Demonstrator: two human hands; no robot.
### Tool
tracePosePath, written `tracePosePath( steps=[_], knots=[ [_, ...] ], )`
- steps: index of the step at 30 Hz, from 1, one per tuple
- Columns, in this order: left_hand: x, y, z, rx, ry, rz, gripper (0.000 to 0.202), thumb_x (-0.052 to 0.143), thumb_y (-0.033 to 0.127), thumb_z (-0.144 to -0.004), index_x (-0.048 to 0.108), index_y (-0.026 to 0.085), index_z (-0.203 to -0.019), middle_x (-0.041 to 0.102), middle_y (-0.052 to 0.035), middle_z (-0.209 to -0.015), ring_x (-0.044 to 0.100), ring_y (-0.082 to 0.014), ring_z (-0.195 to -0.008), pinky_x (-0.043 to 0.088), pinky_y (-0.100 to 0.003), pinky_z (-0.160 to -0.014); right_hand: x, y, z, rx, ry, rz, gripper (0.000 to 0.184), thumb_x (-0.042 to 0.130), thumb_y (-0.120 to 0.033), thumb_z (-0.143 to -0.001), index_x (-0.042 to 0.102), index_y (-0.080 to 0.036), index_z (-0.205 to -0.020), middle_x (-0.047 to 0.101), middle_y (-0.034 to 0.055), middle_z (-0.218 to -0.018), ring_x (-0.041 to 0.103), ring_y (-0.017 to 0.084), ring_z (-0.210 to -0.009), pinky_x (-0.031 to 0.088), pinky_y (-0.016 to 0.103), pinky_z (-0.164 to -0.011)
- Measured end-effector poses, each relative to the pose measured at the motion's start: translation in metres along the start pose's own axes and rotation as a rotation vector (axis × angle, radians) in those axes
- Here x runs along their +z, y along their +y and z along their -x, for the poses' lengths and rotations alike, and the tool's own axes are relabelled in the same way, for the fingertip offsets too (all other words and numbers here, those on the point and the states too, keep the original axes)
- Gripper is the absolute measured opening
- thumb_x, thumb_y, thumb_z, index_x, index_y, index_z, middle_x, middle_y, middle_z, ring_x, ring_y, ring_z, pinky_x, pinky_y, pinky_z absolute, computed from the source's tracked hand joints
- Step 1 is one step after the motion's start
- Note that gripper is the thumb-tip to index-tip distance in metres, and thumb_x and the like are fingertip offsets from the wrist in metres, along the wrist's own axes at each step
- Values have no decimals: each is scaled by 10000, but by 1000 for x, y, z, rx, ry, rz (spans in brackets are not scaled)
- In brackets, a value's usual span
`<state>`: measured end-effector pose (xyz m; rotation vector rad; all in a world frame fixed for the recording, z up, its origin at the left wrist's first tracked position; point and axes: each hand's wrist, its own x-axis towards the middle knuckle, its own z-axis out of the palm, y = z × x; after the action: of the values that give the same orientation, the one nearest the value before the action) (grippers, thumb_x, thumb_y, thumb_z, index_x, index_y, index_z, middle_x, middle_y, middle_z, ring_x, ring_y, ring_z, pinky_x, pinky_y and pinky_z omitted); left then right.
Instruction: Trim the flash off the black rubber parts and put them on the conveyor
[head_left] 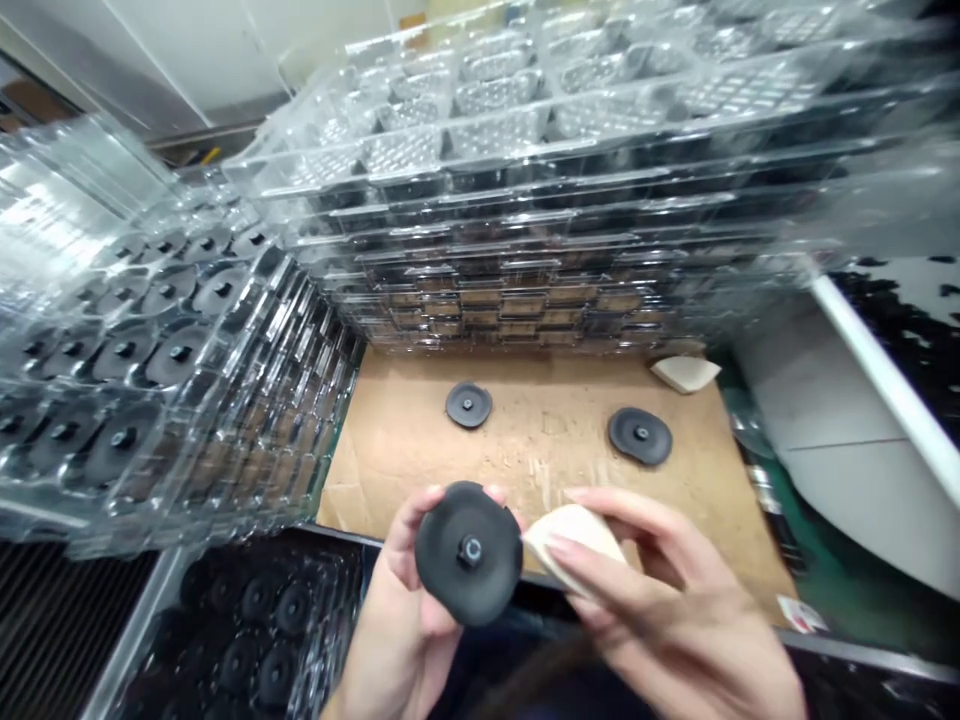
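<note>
My left hand (405, 590) grips a round black disc (446, 575) by its edge. A short hub with a metal centre stands up from the disc's face, which is turned toward me. Pinched in my right hand (667, 590) is a cream wedge-shaped sponge (576, 530). Its pointed end is at the right rim of the disc; whether it touches cannot be made out. Beyond my hands, a smaller-looking black disc (469, 405) and another black disc (640, 436) lie on the cardboard (405, 450). A second cream wedge (686, 373) rests at the cardboard's far right corner.
Tall stacks of clear plastic trays (525, 200) rise behind the cardboard. On the left, stacked trays (285, 340) hold several black discs. A lower tray (247, 640) of discs sits at bottom left. A grey bin with a white rim (885, 370) stands at right.
</note>
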<state>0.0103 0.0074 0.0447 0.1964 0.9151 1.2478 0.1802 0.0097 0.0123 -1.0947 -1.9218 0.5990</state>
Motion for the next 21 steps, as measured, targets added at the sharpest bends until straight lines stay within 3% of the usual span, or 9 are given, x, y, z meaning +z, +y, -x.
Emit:
tracePosePath(
  steps=[2,5,10,15,18,21],
  knots=[
    [-2,-1,0,-3,9,-7,487,828,255,-423,655,295,-876,716,-34,-975,648,-199,-925,489,-249,-803,4,-6,-7,-76,17,38,339,534,-94,-792,631,-245,-1080,501,79,-1120,552,182,-984,512,270,-781],
    [-5,-2,1,-23,-15,6,469,806,303,-456,650,294,-898,709,-46,-994,656,-218,-903,485,-297,-828,8,-9,-12,-140,-18,61,306,556,-109,-780,658,-247,-1034,542,65,-1057,583,156,-905,528,216,-699],
    [-13,-3,0,-87,-26,16,509,817,277,-426,657,308,-908,699,-1,-1019,627,-183,-961,462,-262,-851,6,-5,-14,-128,-18,55,295,508,-114,-814,654,-218,-1049,522,94,-1092,552,172,-962,512,270,-763],
    [-17,-3,-1,-123,-87,1,478,808,307,-440,661,329,-895,697,-31,-1031,631,-211,-957,438,-307,-890,11,-6,-8,-113,-41,47,325,535,-79,-773,665,-257,-1012,523,61,-1091,563,147,-926,517,225,-720],
    [-18,-3,1,-107,-37,10,512,822,279,-422,659,312,-907,703,-6,-995,641,-169,-901,468,-245,-814,11,-3,-14,-118,-30,23,317,512,-95,-800,642,-225,-1058,506,90,-1120,545,175,-976,513,288,-777],
    [-17,0,5,-88,-14,-8,486,812,287,-470,651,289,-929,700,-23,-997,635,-189,-921,477,-261,-800,7,-5,-17,-134,-13,14,313,511,-91,-802,631,-198,-1070,504,105,-1130,535,189,-1016,510,300,-806]
  ],
)
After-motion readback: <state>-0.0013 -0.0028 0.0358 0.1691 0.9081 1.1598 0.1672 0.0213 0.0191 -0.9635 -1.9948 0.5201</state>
